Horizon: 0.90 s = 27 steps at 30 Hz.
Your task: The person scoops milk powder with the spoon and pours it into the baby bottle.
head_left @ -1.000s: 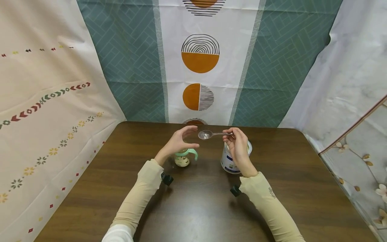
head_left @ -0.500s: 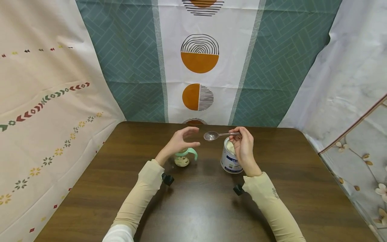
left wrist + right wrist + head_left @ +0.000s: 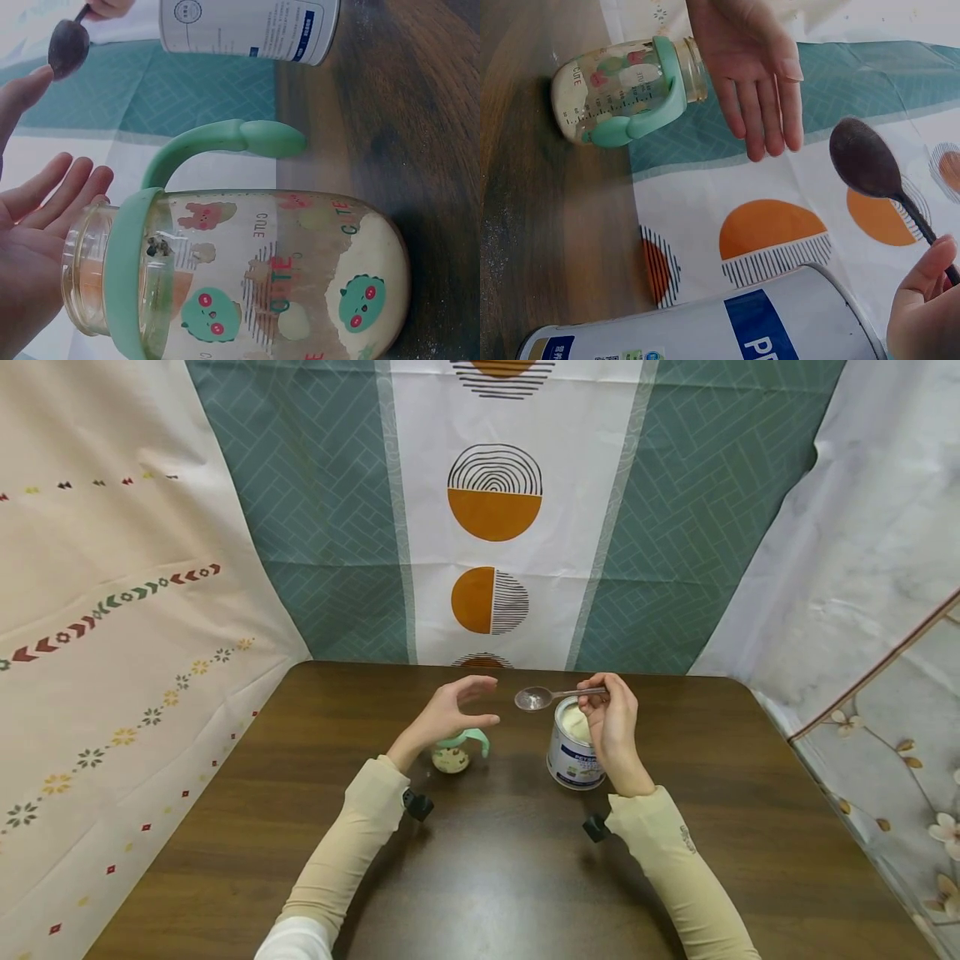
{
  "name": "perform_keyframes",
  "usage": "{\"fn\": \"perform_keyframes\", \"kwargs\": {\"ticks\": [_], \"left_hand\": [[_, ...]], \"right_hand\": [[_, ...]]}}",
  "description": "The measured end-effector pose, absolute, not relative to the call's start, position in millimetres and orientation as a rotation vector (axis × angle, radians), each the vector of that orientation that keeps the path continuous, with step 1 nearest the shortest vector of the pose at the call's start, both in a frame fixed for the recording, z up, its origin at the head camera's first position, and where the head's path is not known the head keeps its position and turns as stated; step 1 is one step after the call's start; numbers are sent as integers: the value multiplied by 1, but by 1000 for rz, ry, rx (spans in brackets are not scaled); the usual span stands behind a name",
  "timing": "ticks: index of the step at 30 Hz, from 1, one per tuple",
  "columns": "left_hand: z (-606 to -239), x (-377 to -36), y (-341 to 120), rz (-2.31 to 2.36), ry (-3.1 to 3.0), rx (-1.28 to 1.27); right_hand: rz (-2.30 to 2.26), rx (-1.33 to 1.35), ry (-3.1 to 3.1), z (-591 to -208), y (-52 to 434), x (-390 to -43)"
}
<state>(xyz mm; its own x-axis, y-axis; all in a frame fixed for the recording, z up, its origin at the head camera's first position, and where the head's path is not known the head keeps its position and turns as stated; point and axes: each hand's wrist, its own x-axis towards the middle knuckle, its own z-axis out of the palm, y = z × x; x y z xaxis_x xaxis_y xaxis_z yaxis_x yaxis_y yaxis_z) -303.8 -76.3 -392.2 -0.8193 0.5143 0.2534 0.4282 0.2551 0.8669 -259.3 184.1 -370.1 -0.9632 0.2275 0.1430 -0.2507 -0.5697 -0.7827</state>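
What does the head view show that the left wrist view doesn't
Only the head view shows the powder inside the open can, the right hand pinching the spoon by its handle, both sleeves and the whole table. Only the left wrist view shows the cartoon prints on the baby bottle, powder settled at its bottom, and the small print on the can's side. Both show the bottle with its green handle, the can, the spoon bowl, and the left hand held open over the bottle's mouth.
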Motion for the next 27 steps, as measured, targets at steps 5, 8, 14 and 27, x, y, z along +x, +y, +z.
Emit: {"fn": "perform_keyframes", "kwargs": {"ticks": [5, 8, 14, 27], "left_hand": [[-396, -303, -76, 1619, 2429, 929], [-396, -303, -75, 1624, 2429, 937], [-397, -303, -72, 1641, 2414, 928], [-394, -298, -62, 1673, 2424, 923]], "right_hand": [[2554, 18, -1254, -369, 185, -258], [2546, 12, -1249, -370, 186, -258], [2520, 9, -1238, -372, 188, -258], [2453, -53, -1224, -372, 195, -259]]}}
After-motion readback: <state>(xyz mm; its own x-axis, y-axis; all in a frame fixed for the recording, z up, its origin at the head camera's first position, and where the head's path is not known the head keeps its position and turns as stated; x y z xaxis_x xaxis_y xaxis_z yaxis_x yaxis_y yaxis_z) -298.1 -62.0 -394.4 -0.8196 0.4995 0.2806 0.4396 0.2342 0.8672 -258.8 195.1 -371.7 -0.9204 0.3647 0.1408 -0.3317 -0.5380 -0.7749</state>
